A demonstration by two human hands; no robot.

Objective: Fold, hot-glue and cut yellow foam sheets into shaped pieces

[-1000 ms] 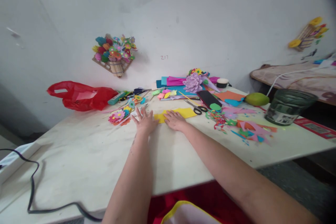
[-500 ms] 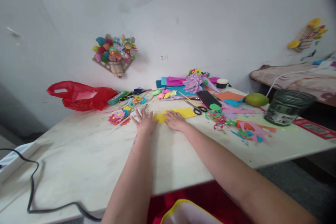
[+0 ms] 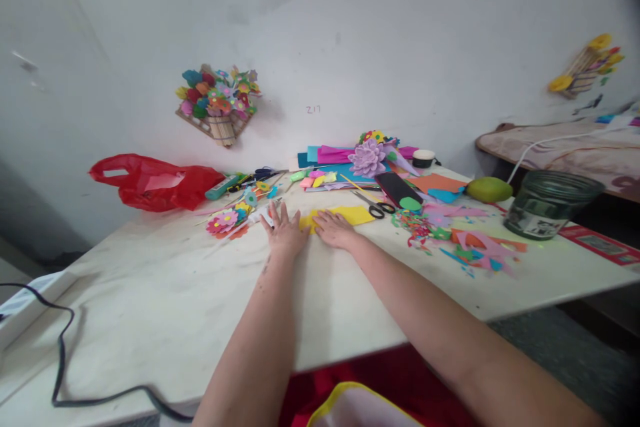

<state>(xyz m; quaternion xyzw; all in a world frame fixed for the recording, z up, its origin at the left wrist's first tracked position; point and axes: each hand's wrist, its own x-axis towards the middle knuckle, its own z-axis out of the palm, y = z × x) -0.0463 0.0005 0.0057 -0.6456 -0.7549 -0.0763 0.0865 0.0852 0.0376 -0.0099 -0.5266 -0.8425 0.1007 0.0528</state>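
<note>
A yellow strip of paper or foam sheet (image 3: 357,215) lies flat on the white table (image 3: 165,293). My left hand (image 3: 286,230), fingers spread, rests at the strip's left end and covers part of it. Flat on the middle of the strip is my right hand (image 3: 334,229), its fingers stretched out and its thumb side near the left hand. Black-handled scissors (image 3: 381,209) lie just past the strip's right end. Left of my left hand are colourful flowers (image 3: 225,220) with thin stems.
A red plastic bag (image 3: 155,183) sits at the back left. To the right are a dark phone (image 3: 399,190), coloured scraps (image 3: 480,250), a green mango-like fruit (image 3: 489,189) and a glass jar (image 3: 543,207). A black cable (image 3: 63,360) runs along the left front.
My left hand has slid a little to the right over the yellow strip, closer to my right hand, covering more of its left end. My right hand has hardly moved.
</note>
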